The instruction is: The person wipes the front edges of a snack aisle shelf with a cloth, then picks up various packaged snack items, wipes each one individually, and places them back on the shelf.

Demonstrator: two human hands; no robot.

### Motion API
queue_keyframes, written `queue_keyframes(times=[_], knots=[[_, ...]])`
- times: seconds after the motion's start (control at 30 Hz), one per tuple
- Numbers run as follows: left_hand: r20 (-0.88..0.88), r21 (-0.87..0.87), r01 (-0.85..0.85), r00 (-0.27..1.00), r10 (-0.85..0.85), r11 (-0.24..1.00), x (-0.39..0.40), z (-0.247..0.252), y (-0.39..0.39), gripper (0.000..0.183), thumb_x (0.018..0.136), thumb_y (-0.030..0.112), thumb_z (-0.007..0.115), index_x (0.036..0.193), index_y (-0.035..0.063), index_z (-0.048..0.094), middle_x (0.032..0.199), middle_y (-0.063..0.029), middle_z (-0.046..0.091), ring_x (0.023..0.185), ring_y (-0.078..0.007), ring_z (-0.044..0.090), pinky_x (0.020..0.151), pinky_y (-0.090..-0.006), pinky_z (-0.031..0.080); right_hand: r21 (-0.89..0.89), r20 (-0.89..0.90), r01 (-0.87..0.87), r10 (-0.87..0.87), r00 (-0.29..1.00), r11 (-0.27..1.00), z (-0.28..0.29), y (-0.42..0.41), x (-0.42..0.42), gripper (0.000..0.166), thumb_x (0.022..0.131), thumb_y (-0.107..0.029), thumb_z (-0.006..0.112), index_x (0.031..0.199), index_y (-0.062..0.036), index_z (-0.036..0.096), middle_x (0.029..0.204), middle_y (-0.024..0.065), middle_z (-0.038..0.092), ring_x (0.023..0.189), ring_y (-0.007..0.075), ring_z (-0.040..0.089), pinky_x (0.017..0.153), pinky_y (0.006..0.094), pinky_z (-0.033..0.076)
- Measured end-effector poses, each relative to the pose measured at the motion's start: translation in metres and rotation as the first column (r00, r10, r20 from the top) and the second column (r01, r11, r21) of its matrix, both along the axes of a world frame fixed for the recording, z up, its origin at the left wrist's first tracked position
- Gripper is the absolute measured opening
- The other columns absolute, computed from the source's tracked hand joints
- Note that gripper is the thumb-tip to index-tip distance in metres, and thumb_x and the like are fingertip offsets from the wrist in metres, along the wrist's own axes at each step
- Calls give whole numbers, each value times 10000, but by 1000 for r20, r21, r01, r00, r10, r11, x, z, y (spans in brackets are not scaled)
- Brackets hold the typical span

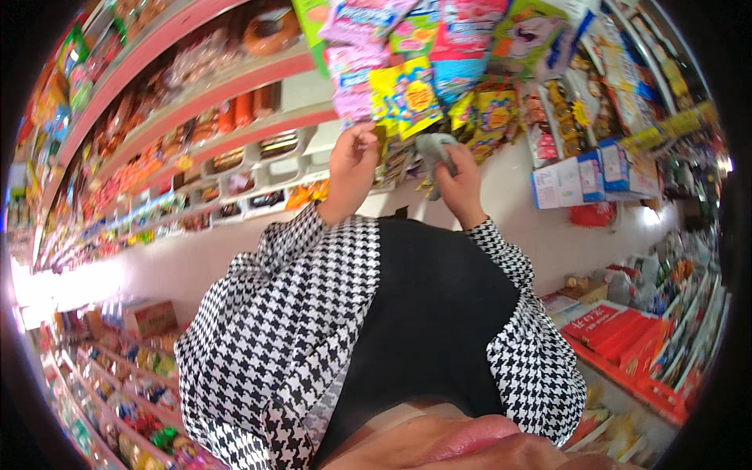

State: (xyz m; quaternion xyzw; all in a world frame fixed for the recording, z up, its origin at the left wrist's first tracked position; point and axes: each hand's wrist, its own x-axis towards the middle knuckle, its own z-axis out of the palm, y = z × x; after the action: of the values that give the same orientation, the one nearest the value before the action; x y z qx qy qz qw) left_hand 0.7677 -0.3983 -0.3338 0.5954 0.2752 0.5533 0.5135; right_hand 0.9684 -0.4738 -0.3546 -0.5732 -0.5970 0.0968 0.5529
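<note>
My left hand (354, 167) is raised at the hanging snack bags, its fingertips curled close to a pink-purple bag (352, 88). Whether it grips the edge of a bag cannot be told. To the right, my right hand (461, 179) is closed on a grey-green cloth (436, 154), which hangs down from the fingers. Just above both hands hangs a yellow candy bag (411, 98) with a printed flower-like logo. A pink and blue bag (464, 53) is above the cloth, and darker yellow candy bags (494, 111) hang beside it on the right.
Shelves with red-pink edges (264, 69) hold packaged food on the left. White bins (285, 167) stand below them. Blue and white cartons (593, 173) sit on the right shelf. Behind me are a red box (617, 332) at the right and a brown carton (150, 318) at the left.
</note>
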Motion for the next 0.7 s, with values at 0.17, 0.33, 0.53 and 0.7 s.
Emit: queue_keyframes(times=[0.17, 0.33, 0.53, 0.7], knots=[[-256, 193, -143, 948, 191, 971, 1, -34, 13, 363, 830, 27, 668, 1175, 33, 556, 1029, -104, 602, 889, -194, 603, 785, -312, 503, -204, -461, -156, 46, 886, 966, -17, 16, -19, 326, 856, -62, 592, 1176, 3, 596, 1119, 149, 613, 1007, 260, 610, 874, 338, 477], [-420, 220, -66, 894, 156, 973, 9, -25, 9, 440, 807, 91, 701, 1225, 19, 582, 1134, -167, 609, 1042, -287, 601, 876, -357, 491, -190, -343, -169, 95, 934, 967, -19, 24, -22, 339, 873, -57, 592, 1202, 20, 571, 1129, 172, 600, 1029, 267, 601, 887, 335, 468], [-408, 359, -25, 895, 181, 933, 23, -10, 14, 287, 836, 52, 677, 1117, 10, 631, 955, -125, 636, 890, -245, 631, 753, -332, 507, 80, -41, -143, 147, 988, 986, 10, 29, -24, 355, 859, -10, 596, 1209, 28, 554, 1163, 184, 568, 1035, 307, 582, 881, 344, 461], [-515, 171, 116, 857, -11, 978, 25, -23, 27, 170, 901, 81, 623, 1057, 15, 645, 934, -82, 651, 857, -181, 622, 714, -332, 497, 135, -22, 18, -15, 1000, 991, 12, 27, -20, 349, 865, -25, 597, 1207, 26, 553, 1157, 194, 555, 1041, 320, 566, 893, 357, 453]])
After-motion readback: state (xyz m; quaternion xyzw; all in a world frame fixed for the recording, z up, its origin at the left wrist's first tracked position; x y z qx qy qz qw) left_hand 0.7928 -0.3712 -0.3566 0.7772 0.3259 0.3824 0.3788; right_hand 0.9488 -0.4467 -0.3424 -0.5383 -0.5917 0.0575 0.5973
